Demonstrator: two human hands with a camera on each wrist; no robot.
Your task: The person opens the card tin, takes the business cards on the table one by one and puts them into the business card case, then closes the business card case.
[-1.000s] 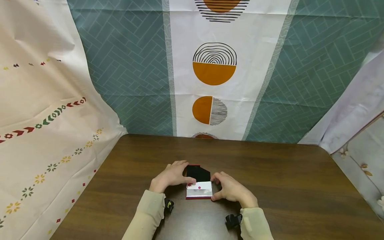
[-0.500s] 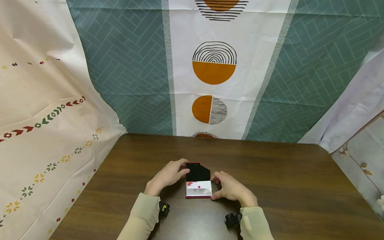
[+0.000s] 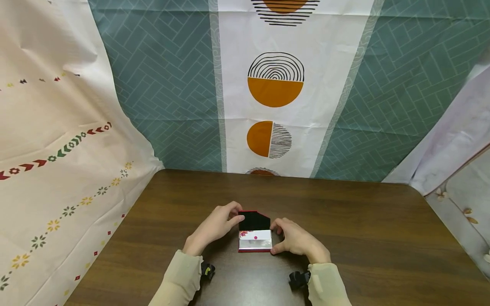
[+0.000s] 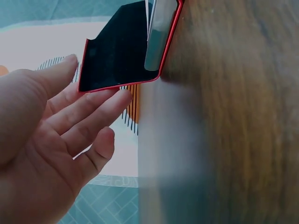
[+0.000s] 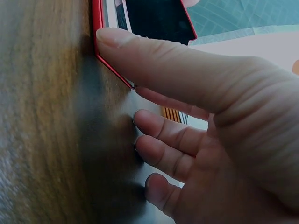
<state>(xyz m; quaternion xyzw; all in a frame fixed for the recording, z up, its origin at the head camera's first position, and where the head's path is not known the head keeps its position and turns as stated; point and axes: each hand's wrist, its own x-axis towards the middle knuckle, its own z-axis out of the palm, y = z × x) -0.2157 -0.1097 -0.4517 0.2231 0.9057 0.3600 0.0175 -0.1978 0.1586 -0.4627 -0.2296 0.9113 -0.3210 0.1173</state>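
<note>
A red business card holder (image 3: pixel 255 245) stands on the wooden table between the two hands, its cover raised at the far side. The cover's black lining (image 3: pixel 252 221) faces me, and a white card (image 3: pixel 264 234) with pink print shows in the silvery tray. My left hand (image 3: pixel 212 228) is at the cover's left edge. In the left wrist view its fairly straight fingers reach behind the cover (image 4: pixel 119 51), with the thumb beside the edge. My right hand (image 3: pixel 300 242) grips the holder's right side, thumb at the near corner (image 5: pixel 99 39) and index finger toward the back.
The brown wooden table (image 3: pixel 367 229) extends around the hands. A green and white patterned cloth (image 3: pixel 183 93) hangs behind it, with a cream cloth (image 3: pixel 69 140) at the left. Small dark wrist cameras (image 3: pixel 299 280) are strapped at both sleeves.
My left thumb has drawn back from the card to the cover's left edge, and the left hand has shifted slightly left. The cover leans a little more toward me. The right hand keeps its grip.
</note>
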